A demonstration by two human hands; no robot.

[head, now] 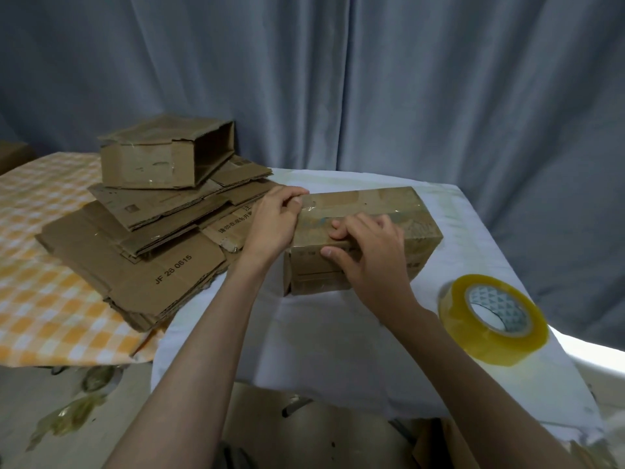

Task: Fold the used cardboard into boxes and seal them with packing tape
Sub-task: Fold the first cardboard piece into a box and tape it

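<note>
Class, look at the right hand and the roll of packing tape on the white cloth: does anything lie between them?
Nothing visible does. The right hand rests on the box; the tape roll lies beside it on bare white cloth.

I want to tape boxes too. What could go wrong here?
The tape strip on the box could wrinkle or stick crooked while the left hand and right hand press it. The tape roll lies near the table edge and could get knocked off.
</note>
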